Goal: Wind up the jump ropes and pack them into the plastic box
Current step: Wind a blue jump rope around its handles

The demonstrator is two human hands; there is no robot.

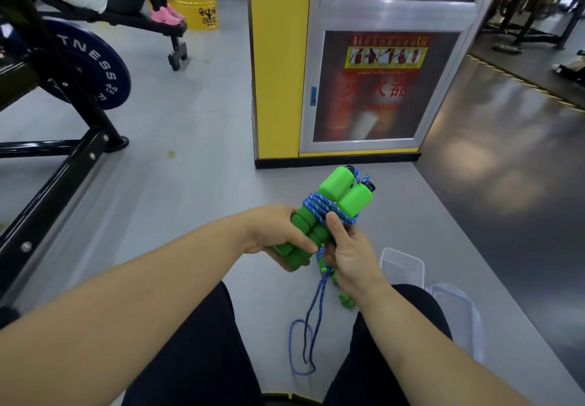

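Holding the two green handles [343,192] side by side, the left hand [278,234] is wrapped round their lower ends, fingers curled tight on the foam, while the right hand [346,249] pinches the rope [316,204] against them, thumb pressed on the blue turns that cross the middle of the bundle. Only a few turns are on; the tail [305,339] hangs from under the right hand and lies in a slack loop on the floor [190,184] between the legs [196,358], so most of the winding looks yet to be done. The main risk, as I judge it, is the turns slackening: if the thumb lifts to feed more cord before the next turn bites, the wraps could slide toward the fat handle tops or spring off. The hanging loop could also catch on a leg or kink into a knot as it is drawn up, and the green beads [346,301] on it may snag. A loose, bulky bundle might not fit the box [402,266], which sits open on the floor just right of the right forearm, beside another clear piece [456,317], lid or second box I cannot tell
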